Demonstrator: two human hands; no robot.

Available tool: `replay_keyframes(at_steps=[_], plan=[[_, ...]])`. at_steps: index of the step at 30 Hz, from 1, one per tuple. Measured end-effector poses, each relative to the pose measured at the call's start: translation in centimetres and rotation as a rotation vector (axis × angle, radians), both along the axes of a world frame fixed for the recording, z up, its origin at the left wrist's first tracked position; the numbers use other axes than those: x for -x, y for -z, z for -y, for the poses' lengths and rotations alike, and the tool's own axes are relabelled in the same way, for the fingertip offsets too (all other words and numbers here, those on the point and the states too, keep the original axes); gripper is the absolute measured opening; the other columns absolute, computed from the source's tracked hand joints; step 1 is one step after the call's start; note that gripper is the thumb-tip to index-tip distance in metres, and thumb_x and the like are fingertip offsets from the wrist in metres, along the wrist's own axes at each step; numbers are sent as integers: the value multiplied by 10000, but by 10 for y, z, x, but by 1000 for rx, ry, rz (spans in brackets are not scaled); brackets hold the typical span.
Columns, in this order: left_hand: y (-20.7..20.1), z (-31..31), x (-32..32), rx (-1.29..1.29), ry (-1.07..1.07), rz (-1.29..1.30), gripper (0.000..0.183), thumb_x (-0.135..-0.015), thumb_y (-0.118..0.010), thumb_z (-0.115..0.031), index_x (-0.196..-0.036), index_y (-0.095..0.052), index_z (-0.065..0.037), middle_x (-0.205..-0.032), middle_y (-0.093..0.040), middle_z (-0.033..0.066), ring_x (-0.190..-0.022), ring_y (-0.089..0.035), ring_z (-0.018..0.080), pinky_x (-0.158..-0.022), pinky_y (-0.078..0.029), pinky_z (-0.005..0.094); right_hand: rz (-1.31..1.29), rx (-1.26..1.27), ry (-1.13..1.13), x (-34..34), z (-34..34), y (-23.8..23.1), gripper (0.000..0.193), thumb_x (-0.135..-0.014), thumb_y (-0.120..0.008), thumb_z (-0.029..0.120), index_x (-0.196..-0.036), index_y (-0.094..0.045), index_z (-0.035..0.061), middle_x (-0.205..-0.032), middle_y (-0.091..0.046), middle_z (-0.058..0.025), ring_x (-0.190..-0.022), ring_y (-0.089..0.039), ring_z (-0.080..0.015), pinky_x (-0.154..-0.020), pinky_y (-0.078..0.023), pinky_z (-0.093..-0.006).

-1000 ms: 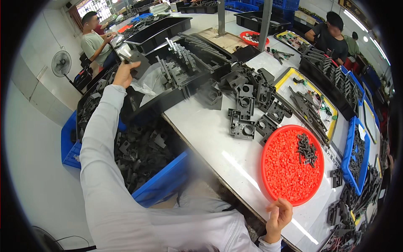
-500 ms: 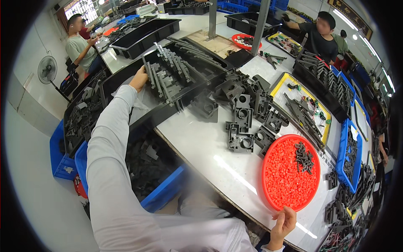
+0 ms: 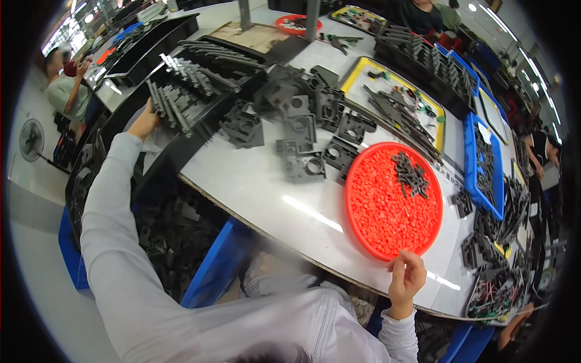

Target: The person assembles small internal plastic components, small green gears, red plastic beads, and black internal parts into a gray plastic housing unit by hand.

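Observation:
My left hand (image 3: 144, 123) reaches to the black crate (image 3: 204, 113) at the far left. Its fingers close around the left edge of a pile of long dark plastic strips (image 3: 175, 100), which partly hides the fingertips. My right hand (image 3: 407, 279) is at the near rim of a round red tray (image 3: 350, 209), with thumb and fingers brought together. Whatever they may pinch is too small to make out. Inside the tray are many small red plastic pieces (image 3: 387, 212) and a little heap of small black parts (image 3: 411, 175). Black plastic housings (image 3: 304, 162) lie between crate and tray.
Behind the red tray lies a yellow-rimmed tray (image 3: 349, 81) with dark strips and wires. A blue bin (image 3: 469, 160) of dark parts stands at the right. Below the table's left edge is a blue crate (image 3: 209, 266). Co-workers (image 3: 72, 91) sit farther off.
The view has swung, so the table and trays appear farther left and higher. My left hand stays at the pile of strips, my right at the red tray's near rim, its fingers slightly raised.

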State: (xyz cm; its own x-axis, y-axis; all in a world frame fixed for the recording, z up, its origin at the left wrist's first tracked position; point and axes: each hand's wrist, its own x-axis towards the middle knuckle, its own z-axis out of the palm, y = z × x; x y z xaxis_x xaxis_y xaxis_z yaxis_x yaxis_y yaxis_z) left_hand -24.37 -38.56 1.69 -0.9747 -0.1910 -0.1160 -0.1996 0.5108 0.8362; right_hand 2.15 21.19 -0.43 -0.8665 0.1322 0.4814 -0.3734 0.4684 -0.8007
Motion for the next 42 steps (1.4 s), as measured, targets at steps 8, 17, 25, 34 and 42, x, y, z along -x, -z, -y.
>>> replay_keyframes(at_steps=[8,17,25,34,42], plan=[[-64,-138,-98,270,122,-714,553,-746,-449,37,-1293,-400,-22,-1303,-440,142,-1223,-407,241,-1003,-311,377,7,-275,302,-1,-65,-32,143,-777,-593,-48,-919,-599,-37,-708,-617,-100,-604,-584,-155,-584,-457,-255],[3,-324,-117,763,658,-534,681,-698,-704,-225,-1290,-408,-63,-1400,-276,215,-1289,-240,425,-1013,-247,502,250,-426,249,106,-142,-57,246,-756,-640,201,-927,-637,25,-768,-652,-144,-718,-626,-279,-666,-475,-349],[23,-323,-157,602,699,-572,662,-721,-682,-386,-1250,-447,-63,-1346,-302,246,-1205,-311,418,-955,-284,502,249,-578,167,231,-121,-60,152,-744,-598,159,-849,-664,70,-801,-656,-158,-771,-625,-312,-715,-480,-381],[35,-329,-166,430,494,-489,767,-671,-736,-386,-1254,-406,-14,-1286,-360,215,-1175,-344,400,-992,-262,499,330,-739,115,364,-80,-27,381,-757,-473,26,-1095,-601,150,-1086,-593,-195,-1008,-561,-354,-851,-440,-401],[29,-328,-156,435,491,-471,788,-657,-742,-325,-1280,-366,-22,-1253,-409,177,-1173,-389,352,-1008,-254,526,180,-966,49,406,-111,-25,323,-785,-523,148,-1092,-596,79,-921,-633,-199,-858,-607,-358,-759,-471,-416]])
